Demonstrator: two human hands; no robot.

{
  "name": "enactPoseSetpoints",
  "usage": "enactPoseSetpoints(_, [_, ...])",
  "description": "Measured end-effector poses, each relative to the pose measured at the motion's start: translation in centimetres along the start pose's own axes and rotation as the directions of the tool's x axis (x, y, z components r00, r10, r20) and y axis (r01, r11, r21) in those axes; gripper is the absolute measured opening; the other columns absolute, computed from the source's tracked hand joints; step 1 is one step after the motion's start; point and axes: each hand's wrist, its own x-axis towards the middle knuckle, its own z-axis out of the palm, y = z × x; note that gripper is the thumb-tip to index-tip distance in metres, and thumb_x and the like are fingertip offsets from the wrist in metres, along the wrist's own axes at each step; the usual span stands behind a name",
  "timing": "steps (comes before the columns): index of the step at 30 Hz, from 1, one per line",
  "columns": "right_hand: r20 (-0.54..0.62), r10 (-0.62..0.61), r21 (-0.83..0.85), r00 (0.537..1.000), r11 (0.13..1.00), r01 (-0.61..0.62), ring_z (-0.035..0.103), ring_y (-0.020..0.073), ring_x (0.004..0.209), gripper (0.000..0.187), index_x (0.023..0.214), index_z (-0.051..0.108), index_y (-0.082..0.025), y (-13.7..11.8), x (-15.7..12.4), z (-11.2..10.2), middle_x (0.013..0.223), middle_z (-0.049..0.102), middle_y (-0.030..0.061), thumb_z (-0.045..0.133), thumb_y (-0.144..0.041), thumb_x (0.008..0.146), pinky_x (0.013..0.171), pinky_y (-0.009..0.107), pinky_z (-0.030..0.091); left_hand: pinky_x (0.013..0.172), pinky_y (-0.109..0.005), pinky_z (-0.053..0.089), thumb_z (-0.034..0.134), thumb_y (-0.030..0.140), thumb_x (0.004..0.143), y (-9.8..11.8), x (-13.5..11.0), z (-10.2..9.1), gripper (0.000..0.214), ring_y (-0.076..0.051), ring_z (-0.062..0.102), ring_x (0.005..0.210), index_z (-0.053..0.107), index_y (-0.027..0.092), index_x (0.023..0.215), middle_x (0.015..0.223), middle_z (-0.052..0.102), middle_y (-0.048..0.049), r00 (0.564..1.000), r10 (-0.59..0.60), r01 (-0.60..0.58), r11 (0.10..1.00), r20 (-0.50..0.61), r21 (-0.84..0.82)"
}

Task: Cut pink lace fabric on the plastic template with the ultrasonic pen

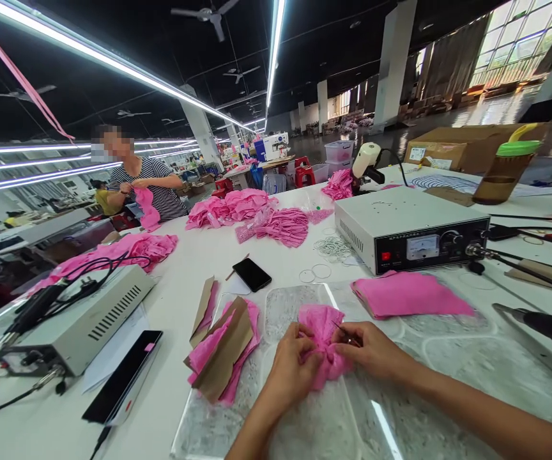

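Note:
My left hand (294, 369) and my right hand (370, 348) both pinch a gathered piece of pink lace fabric (321, 326) over a clear plastic sheet (305, 421) on the white table (199, 255). A thin dark pin or tool (340, 330) sticks out between the right fingers. A folded pink fabric stack (407, 295) lies just beyond my right hand. Left of my hands, pink pieces with brown cardboard templates (223, 348) lie in a pile.
A white control box (407, 230) stands behind the fabric stack, another (84, 316) at the left with cables. A black phone (252, 274) and a second phone (122, 377) lie on the table. Pink fabric piles (247, 211) sit farther back. A person in a striped shirt (154, 185) handles pink cloth. A brown bottle (503, 172).

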Motion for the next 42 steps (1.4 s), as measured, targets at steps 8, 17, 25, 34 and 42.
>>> enactPoseSetpoints(8, [-0.026,0.021,0.184,0.999,0.983,-0.016,0.044,0.0114,0.061,0.024,0.073,0.053,-0.015,0.5,1.8,0.4,0.066,0.049,-0.0026,0.066,-0.032,0.062,0.057,0.023,0.035,0.096,-0.038,0.039,0.067,0.041,0.079,-1.8,1.1,-0.6,0.028,-0.026,0.059,0.107,0.063,0.016,0.068,0.110,0.068,-0.0111,0.968,0.201,-0.101,0.859,0.149,-0.501])
enactPoseSetpoints(17, [-0.040,0.118,0.184,0.992,0.977,-0.109,0.032,0.0083,0.045,0.037,0.077,0.059,-0.017,-1.5,0.3,-2.3,0.060,0.045,-0.0035,0.051,-0.054,0.077,0.042,0.022,0.026,0.087,-0.035,0.043,0.067,0.047,0.078,-2.5,1.1,-0.9,0.031,-0.022,0.061,0.092,0.062,0.016,0.073,0.094,0.068,-0.0077,0.975,0.137,-0.029,0.863,0.177,-0.504])
enactPoseSetpoints(25, [0.331,0.394,0.248,0.858,0.841,-0.482,0.019,0.0031,0.031,0.028,0.078,0.062,-0.016,-2.9,-2.6,0.1,0.048,0.041,-0.0058,0.049,-0.041,0.083,0.028,0.016,0.010,0.089,-0.035,0.042,0.067,0.039,0.081,-2.4,1.0,-0.7,0.024,-0.021,0.061,0.093,0.064,0.016,0.076,0.095,0.069,-0.0073,0.976,0.142,-0.028,0.836,0.167,-0.549])
enactPoseSetpoints(34, [0.277,0.364,0.234,0.889,0.872,-0.430,0.019,0.0031,0.028,0.026,0.072,0.063,-0.015,-1.9,-1.8,0.8,0.045,0.040,-0.0060,0.044,-0.029,0.083,0.026,0.015,0.014,0.089,-0.034,0.043,0.068,0.040,0.080,-1.7,1.0,-0.7,0.024,-0.020,0.062,0.090,0.067,0.016,0.077,0.093,0.069,-0.0069,0.976,0.125,-0.004,0.831,0.180,-0.556])
enactPoseSetpoints(42, [0.267,0.388,0.214,0.882,0.869,-0.447,0.021,0.0030,0.026,0.028,0.071,0.061,-0.013,-2.2,-1.7,0.8,0.044,0.041,-0.0062,0.040,-0.022,0.086,0.025,0.015,0.015,0.089,-0.034,0.043,0.068,0.035,0.081,-2.1,1.0,-0.7,0.019,-0.021,0.062,0.090,0.067,0.016,0.077,0.096,0.069,-0.0086,0.975,0.135,-0.012,0.826,0.177,-0.564])
